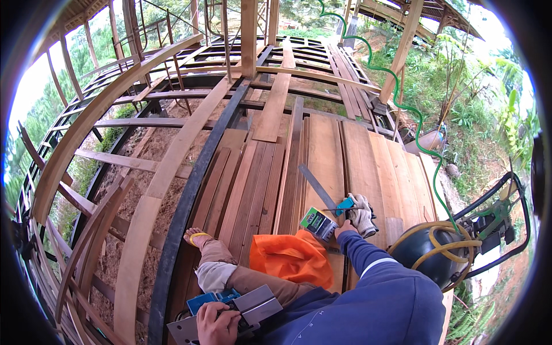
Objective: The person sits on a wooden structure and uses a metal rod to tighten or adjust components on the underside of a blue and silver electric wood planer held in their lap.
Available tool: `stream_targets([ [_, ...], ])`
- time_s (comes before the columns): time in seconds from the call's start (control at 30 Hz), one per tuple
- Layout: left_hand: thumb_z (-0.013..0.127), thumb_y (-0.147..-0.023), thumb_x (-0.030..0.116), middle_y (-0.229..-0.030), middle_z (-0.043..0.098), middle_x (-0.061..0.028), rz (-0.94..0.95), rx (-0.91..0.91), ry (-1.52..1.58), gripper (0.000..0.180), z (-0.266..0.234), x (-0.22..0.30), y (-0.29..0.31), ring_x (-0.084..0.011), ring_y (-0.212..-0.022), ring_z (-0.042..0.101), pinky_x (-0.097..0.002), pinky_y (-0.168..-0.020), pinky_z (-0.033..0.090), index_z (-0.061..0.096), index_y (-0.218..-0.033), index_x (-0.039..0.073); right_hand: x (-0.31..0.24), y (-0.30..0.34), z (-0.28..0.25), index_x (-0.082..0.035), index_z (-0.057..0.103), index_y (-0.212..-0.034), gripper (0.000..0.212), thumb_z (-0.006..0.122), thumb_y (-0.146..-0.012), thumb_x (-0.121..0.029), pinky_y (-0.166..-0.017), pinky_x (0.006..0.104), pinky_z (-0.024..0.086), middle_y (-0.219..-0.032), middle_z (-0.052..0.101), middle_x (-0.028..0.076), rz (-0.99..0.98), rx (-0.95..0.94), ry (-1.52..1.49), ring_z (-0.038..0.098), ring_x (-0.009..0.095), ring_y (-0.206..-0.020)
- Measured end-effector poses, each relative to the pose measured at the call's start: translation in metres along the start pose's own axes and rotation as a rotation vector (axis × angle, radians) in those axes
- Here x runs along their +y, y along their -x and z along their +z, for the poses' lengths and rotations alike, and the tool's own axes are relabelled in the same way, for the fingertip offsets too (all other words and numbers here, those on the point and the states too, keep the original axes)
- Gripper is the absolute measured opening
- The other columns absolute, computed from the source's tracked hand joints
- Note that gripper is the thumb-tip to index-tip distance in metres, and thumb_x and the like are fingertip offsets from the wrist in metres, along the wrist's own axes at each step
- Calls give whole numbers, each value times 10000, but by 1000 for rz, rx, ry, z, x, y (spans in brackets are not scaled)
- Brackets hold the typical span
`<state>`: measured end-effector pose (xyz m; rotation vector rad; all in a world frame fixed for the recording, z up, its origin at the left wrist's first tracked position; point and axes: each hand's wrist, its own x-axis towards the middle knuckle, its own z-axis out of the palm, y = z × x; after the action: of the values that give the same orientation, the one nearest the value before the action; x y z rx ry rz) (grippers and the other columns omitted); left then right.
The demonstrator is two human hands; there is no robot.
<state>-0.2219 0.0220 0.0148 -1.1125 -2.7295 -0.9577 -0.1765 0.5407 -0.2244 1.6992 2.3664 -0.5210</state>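
Note:
My left hand (217,324) lies with bent fingers on a blue power tool (211,299) in my lap. The tool has flat metal plates (260,303) and looks like an electric planer. My right arm stretches forward over the boards. There my right hand (346,229) is beside a green, white and black package (317,223); its fingers are partly hidden, and I cannot make out a hold. Just beyond lie a try square with a teal stock (344,206) and a long metal blade (315,185), and a pair of whitish work gloves (362,215).
An orange cloth (290,259) lies by my leg. To the right stands a black tank (428,253) with a yellow hose coiled on it; a green hose (420,121) runs away from it. Planks (328,144) form the deck. Open floor framing (138,164) over soil lies left.

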Motion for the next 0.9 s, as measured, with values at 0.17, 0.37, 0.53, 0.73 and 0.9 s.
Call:
stream_targets([
  [0.17,725,-803,121,-979,628,-87,-14,7,-18,110,6,-2,-1,-295,-973,600,-411,-907,451,716,-906,84,-2,3,-1,-2,485,-1277,533,580,-869,-331,-1008,491,487,-1194,648,305,4,18,12,630,446,-1133],
  [0.37,731,-791,112,-978,623,-82,-6,-9,55,125,-3,0,-5,-291,-970,598,-414,-899,453,715,-910,80,3,-1,2,-7,486,-1251,504,569,-869,-325,-998,501,491,-1177,650,314,-3,24,21,634,452,-1120],
  [0.53,736,-785,112,-967,615,-78,-22,-15,30,116,0,-5,-2,-287,-975,595,-419,-898,455,710,-893,79,1,-1,4,-3,480,-1252,507,565,-868,-323,-987,506,495,-1173,650,317,-14,32,32,635,454,-1116],
  [0.73,727,-804,139,-973,608,-86,6,-11,-55,97,8,-6,1,-301,-998,584,-444,-920,445,681,-872,87,1,-2,5,-17,492,-1245,494,578,-863,-319,-1002,496,485,-1210,643,290,16,33,36,621,438,-1153],
  [0.9,709,-824,175,-1009,603,-107,10,-14,-110,124,13,-7,7,-332,-1046,563,-467,-944,435,658,-895,88,1,-4,6,-19,489,-1250,501,581,-863,-323,-998,492,489,-1219,637,293,8,36,43,625,436,-1149],
])
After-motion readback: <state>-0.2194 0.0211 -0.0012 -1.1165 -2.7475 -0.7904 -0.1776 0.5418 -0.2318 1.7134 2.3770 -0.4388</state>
